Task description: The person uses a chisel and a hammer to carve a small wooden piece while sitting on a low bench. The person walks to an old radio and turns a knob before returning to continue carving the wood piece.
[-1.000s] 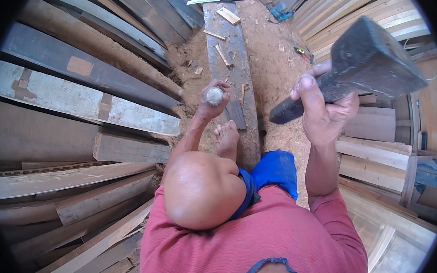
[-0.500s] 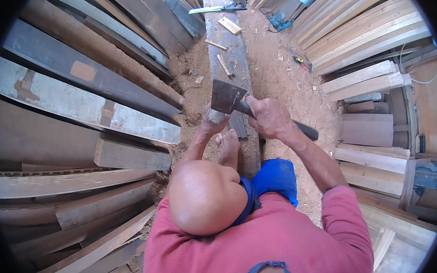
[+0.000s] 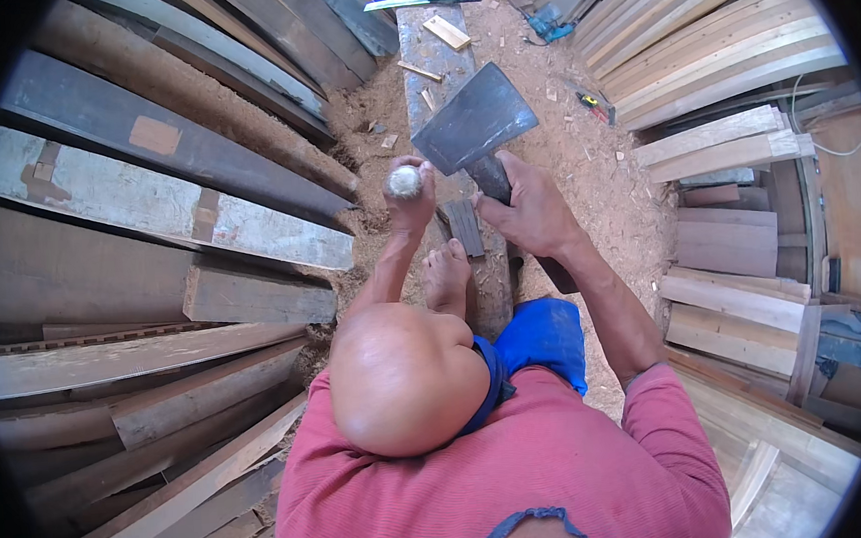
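My left hand (image 3: 410, 205) is wrapped around an upright tool whose round, pale handle end (image 3: 404, 182) faces up; its lower end is hidden. A hatchet (image 3: 477, 120) with a broad dark blade is in my right hand (image 3: 537, 208), closed round its dark handle. The blade is raised to the right of the left fist, apart from the handle end. Under and between my hands lies a dark grooved wood piece (image 3: 466, 229) on a long, worn plank bench (image 3: 417, 48). My bare foot (image 3: 447, 274) rests against that piece.
Farther along the bench lie a handsaw (image 3: 414, 2), a light wood block (image 3: 448, 32) and a thin stick (image 3: 420, 70). Stacked boards (image 3: 170, 196) crowd the left; lumber (image 3: 714, 64) stands on the right. A blue power tool (image 3: 549, 30) sits on the sawdust-covered floor (image 3: 583, 181).
The hatchet has lifted off the round handle end and swung up and to the right, its flat now showing. My left fist has shifted slightly, still gripping the upright tool.
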The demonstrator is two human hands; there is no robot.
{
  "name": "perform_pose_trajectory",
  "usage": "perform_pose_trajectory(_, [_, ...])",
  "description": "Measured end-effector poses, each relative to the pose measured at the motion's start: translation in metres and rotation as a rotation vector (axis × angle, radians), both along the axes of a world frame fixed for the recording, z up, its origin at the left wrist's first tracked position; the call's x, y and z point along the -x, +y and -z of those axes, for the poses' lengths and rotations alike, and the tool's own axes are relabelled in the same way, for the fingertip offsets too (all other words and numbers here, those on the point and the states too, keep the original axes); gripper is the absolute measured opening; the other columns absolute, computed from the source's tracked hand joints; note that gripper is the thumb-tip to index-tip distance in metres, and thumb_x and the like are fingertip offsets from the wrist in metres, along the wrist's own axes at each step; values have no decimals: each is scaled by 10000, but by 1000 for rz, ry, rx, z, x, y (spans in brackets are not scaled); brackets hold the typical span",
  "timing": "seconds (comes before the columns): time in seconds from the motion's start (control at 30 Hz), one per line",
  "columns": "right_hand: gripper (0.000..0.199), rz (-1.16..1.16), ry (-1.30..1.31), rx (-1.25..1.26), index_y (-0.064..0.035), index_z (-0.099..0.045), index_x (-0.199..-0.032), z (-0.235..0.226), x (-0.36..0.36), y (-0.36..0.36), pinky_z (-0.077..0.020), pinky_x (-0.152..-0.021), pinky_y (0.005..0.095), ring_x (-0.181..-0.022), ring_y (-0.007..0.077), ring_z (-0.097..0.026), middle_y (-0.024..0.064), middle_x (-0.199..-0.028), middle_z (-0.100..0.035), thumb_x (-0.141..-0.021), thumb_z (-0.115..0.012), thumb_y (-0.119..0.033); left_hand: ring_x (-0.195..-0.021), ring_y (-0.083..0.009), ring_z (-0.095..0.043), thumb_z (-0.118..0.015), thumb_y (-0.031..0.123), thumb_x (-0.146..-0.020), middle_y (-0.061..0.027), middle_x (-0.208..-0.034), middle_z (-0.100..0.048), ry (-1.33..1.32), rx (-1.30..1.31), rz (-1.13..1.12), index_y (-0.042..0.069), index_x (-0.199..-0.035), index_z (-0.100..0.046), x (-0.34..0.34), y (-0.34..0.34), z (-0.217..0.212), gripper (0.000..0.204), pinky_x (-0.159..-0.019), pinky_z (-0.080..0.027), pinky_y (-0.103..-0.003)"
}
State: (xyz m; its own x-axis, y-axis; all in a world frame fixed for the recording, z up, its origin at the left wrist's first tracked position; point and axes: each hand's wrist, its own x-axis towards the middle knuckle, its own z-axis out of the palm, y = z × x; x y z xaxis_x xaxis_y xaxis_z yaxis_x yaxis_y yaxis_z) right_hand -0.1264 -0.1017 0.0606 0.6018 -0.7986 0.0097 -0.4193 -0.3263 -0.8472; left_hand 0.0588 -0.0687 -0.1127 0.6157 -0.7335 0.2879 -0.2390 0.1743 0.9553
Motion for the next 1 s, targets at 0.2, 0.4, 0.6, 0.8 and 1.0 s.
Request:
perform_pose_trajectory(0.2, [374,40,148,10,35,-565,-966,23,-5,-22,-506,-760,476,-854,436,-640,278,-852,-642,-764,-675,-259,-698,-76,-578,-644,97,-906,2,-797,-557,219,-86,-7,61,-973,-544,-17,0,-8,126,-595,-504,-239])
perform_pose_trajectory(0.4, [450,-58,583,-58,43,-603,-996,124,2,-72,-506,-816,488,-929,430,-642,297,-941,-650,-767,-691,-334,-733,-54,-536,-684,112,-889,23,-814,-557,55,-77,156,57,-983,-567,-27,11,-48,160,-640,-470,-215])
perform_pose_trajectory(0.6, [375,-156,667,59,16,-628,-974,179,-41,-102,-523,-823,483,-938,408,-653,256,-979,-664,-778,-664,-302,-699,-71,-545,-727,106,-838,-9,-778,-589,-130,-72,258,36,-936,-604,-38,24,-77,172,-630,-460,-226])
perform_pose_trajectory(0.8, [364,-116,695,351,-50,-589,-1100,234,-47,-110,-508,-800,482,-1011,389,-581,201,-1101,-597,-814,-656,-265,-719,-173,-574,-742,27,-759,-50,-765,-586,-332,-11,362,43,-895,-620,-45,15,-93,184,-644,-463,-292])
perform_pose_trajectory(1.0, [344,52,544,312,-39,-603,-1086,192,-55,-84,-509,-778,421,-958,316,-604,164,-1043,-614,-848,-625,-286,-854,-273,-572,-763,62,-646,-63,-849,-589,-571,110,532,80,-871,-634,-28,3,-116,260,-783,-441,-373])
